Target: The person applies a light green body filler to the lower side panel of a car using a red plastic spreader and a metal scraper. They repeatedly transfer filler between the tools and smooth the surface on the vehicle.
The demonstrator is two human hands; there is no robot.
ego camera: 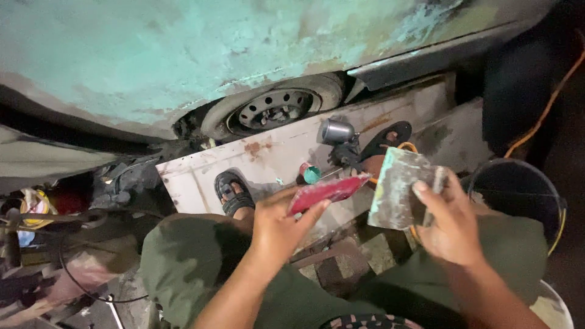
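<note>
Above the knees, left hand (277,228) grips a red scraper (327,191); right hand (450,224) holds a (paint-crusted) board (396,189).

The left hand (277,228) holds a red-coated flat spreader (328,190) pinched between thumb and fingers, its blade pointing right toward a grey, filler-smeared mixing board (396,189) gripped upright by the right hand (451,222). Both hands sit above the person's knees in olive-green trousers (195,262), with a sandalled foot (234,195) resting on a worn white panel (274,152). Beyond the panel stand a spray gun (338,137), a car wheel (274,109) under turquoise patched bodywork (183,55), and a black bucket (518,189) at right.
</note>
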